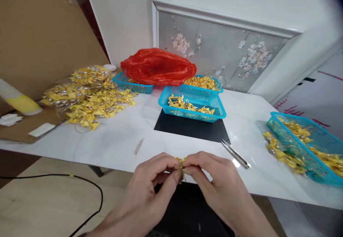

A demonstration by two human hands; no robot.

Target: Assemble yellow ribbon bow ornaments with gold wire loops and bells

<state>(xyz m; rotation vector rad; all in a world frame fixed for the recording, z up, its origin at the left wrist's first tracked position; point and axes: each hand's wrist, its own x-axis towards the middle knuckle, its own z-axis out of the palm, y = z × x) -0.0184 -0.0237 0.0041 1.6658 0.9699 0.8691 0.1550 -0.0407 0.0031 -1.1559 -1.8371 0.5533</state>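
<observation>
A small yellow paper piece [182, 162] is pinched between both my hands just above the near edge of the white table [120, 137]. My left hand [154, 183] grips it from the left with thumb and fingers closed. On the other side, my right hand [217, 179] meets it fingertip to fingertip. Most of the piece is hidden by my fingers. Metal scissors [235, 154] lie on the table just right of my right hand.
A blue basket [214, 113] with yellow pieces sits on a black mat [191, 128]. Two more baskets and a red plastic bag [158, 67] stand behind. Another blue basket [311, 151] is at right. A yellow heap [88, 97] lies at left, near a bottle [18, 101]. A black cable [88, 190] crosses the floor.
</observation>
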